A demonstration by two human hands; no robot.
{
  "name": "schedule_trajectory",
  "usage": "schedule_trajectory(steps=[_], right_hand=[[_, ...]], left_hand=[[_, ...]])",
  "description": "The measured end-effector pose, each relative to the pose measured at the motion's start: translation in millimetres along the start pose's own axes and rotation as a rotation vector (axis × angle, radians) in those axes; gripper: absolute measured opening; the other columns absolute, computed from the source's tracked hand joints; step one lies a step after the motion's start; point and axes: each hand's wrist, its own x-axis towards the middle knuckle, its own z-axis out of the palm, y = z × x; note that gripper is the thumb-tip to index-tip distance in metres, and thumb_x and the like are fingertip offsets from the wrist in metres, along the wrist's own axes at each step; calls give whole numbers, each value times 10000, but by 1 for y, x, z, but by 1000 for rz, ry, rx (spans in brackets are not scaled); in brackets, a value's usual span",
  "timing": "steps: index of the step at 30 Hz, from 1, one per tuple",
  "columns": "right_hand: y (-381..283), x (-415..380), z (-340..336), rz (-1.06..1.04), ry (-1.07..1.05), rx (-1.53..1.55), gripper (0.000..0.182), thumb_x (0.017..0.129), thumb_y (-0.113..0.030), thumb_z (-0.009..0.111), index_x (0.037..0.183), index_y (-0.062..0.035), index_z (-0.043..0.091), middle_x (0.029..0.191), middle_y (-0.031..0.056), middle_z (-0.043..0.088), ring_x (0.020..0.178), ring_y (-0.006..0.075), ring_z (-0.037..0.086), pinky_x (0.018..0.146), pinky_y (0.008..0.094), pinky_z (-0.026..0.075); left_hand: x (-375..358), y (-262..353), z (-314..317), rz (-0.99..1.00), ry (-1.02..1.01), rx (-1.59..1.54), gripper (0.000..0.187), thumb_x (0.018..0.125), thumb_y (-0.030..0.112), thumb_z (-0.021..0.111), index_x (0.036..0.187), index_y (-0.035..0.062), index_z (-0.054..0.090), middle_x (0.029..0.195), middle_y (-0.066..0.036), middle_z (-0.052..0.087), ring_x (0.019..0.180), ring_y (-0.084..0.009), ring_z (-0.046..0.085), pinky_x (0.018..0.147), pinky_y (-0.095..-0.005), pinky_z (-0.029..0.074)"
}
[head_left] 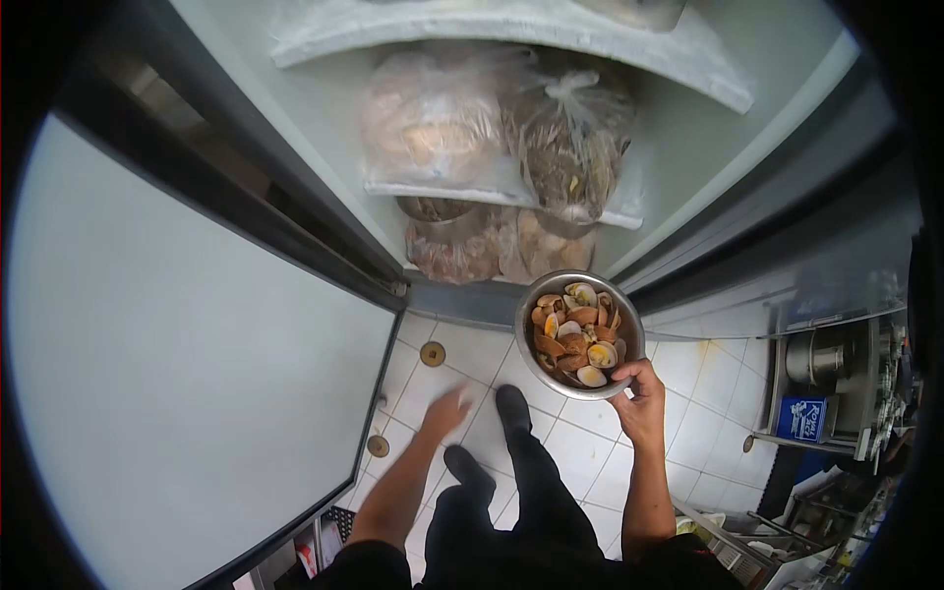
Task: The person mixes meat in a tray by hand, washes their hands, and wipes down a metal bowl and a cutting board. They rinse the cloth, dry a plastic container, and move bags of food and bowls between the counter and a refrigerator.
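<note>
My right hand (pixel 640 398) grips the rim of a round metal bowl (pixel 526 339) at its lower right, with the thumb over the edge. Inside the bowl lie several clams (pixel 580 334) in their shells, some gaping to show yellow-orange flesh. Over the tiled floor hangs my left hand (pixel 449 411), smeared by motion, between the open door and the bowl. Its fingers are too blurred to make out. Beyond the bowl, a tied clear plastic bag (pixel 570 147) of dark contents sits on a frosted shelf (pixel 423 190), beside another plastic bag (pixel 433 118) with pale contents.
A white-lined door (pixel 197 354) stands open on the left. More bagged food (pixel 452 251) fills the bottom of the freezer. To the right, a rack holds a metal pot (pixel 818 356) and a blue box (pixel 801 419). Round drain covers (pixel 433 354) dot the tiled floor (pixel 580 452).
</note>
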Motion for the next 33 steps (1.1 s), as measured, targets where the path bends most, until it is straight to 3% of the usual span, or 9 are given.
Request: schedule_trajectory(steps=[3,5,7,9,16,23,29,31,33], right_hand=[[-32,-1,2,-118,11,-21,280,679,27,758,879,-56,580,874,28,603,797,136,581,734,261,471],[-51,-3,2,-164,8,-22,287,676,18,766,882,-61,583,878,29,602,799,140,579,726,265,470],[-66,-5,0,-188,-8,2,292,676,9,773,887,-67,586,884,29,602,805,144,581,722,269,470],[-78,-8,-2,-156,-42,-24,293,683,4,776,892,-72,587,903,31,603,831,154,592,726,276,476],[-120,4,-24,-75,-158,-15,285,711,-21,775,909,-56,573,917,57,606,852,196,624,776,303,512],[-134,-1,-26,-111,-133,-33,295,700,-13,774,912,-55,574,916,63,601,857,202,619,757,304,505],[-107,0,-20,-297,-111,-140,264,707,15,740,911,-40,581,927,88,607,886,225,623,788,312,502],[-133,-12,-20,-206,-161,-128,281,704,-14,761,918,-61,585,968,88,618,890,231,620,801,314,492],[-128,-21,-12,-217,-213,-46,290,698,-19,771,915,-72,588,984,86,621,908,227,619,809,317,490]], left_hand=[[-139,-67,48,-445,-526,114,702,883,588,470,1373,86,444,1274,-219,553,1207,-357,509,1026,-447,388],[-235,-110,78,-588,-601,100,768,856,662,469,1398,119,439,1384,-162,487,1341,-306,383,1120,-423,270],[-290,-94,68,-912,-632,-159,700,834,558,602,1338,82,505,1273,-162,569,1018,-296,632,778,-417,548],[-331,-69,56,-1080,-360,-510,623,840,429,669,1327,75,510,1202,-124,593,819,-254,642,636,-380,562],[-297,16,7,-996,119,-744,574,817,362,715,1294,102,530,951,-75,615,782,-183,592,635,-364,541],[-203,51,-64,-805,163,-784,502,822,285,711,1264,105,559,888,-38,613,716,-122,556,547,-279,476],[-218,-40,-71,-613,-50,-456,460,794,171,647,1237,82,561,1210,-36,596,965,-148,583,730,-323,532],[-239,-37,-64,-774,-49,-652,472,810,250,664,1242,101,546,1168,-48,593,1031,-185,575,804,-407,523],[-249,32,-89,-913,153,-667,514,870,350,631,1278,50,544,887,-52,611,761,-150,584,623,-356,520]])
